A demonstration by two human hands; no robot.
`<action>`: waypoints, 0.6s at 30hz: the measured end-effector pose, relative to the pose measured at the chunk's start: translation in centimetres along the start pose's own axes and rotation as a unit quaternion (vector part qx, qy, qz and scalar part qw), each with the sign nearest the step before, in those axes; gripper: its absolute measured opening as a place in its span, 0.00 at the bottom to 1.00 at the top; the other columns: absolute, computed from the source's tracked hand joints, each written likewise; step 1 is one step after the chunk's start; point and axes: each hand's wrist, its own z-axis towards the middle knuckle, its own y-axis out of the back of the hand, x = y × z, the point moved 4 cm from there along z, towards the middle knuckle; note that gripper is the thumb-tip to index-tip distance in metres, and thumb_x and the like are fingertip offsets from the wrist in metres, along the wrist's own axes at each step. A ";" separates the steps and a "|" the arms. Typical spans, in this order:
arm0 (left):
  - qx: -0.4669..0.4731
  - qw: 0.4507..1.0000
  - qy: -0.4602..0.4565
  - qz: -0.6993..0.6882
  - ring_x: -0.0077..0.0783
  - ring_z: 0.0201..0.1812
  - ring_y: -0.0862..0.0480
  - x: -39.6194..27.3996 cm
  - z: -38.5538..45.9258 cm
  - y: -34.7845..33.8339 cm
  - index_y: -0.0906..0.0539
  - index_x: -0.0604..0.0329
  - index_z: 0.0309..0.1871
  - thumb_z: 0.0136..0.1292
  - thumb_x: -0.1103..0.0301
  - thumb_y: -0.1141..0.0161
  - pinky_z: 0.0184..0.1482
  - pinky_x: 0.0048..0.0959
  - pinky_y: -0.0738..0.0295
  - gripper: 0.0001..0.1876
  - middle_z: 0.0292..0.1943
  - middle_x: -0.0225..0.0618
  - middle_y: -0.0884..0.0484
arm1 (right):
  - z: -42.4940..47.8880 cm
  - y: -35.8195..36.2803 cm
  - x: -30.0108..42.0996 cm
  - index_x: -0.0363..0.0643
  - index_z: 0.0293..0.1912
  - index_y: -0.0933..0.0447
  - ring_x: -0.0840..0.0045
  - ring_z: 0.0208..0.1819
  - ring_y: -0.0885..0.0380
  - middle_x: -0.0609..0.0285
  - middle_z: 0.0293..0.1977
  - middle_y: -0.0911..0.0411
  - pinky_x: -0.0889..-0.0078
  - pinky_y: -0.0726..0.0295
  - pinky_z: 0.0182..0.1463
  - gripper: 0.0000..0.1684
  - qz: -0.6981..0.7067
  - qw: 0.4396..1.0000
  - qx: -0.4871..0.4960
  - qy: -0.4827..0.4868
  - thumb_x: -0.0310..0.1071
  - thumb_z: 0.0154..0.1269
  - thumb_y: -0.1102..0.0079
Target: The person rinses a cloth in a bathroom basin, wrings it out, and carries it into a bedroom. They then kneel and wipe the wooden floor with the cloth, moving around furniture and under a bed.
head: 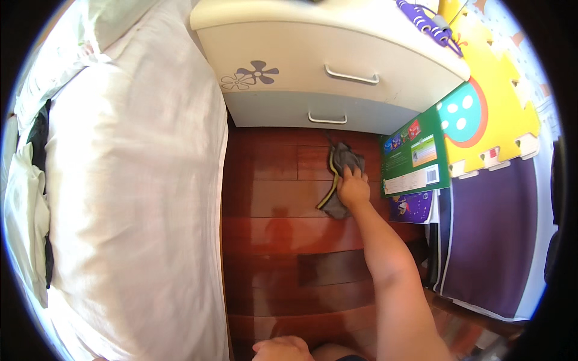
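Note:
A dark grey cloth with a yellow-green edge lies crumpled on the glossy red-brown wooden floor, just in front of a drawer cabinet. My right hand presses down on it with the fingers spread over its upper part; whether the fingers grip any of it is hard to tell. Low in the picture, near my knee, my left hand shows only its back, and its fingers are mostly hidden.
A bed with a pale sheet runs along the left. Ahead stands the white and grey cabinet, a purple-handled jump rope on top. At the right are green and purple books, a yellow foam mat and a dark purple fabric panel.

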 end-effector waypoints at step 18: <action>-0.001 0.987 0.129 -0.092 0.45 0.40 0.12 0.6 1.9 -4.1 0.11 0.68 0.45 0.64 0.63 0.42 0.28 0.39 0.24 0.17 0.43 0.52 0.14 | 3.6 -7.2 32.3 0.52 0.53 0.16 0.58 0.60 0.28 0.57 0.62 0.23 0.49 0.26 0.56 0.16 0.097 0.972 0.026 0.212 0.37 0.72 0.49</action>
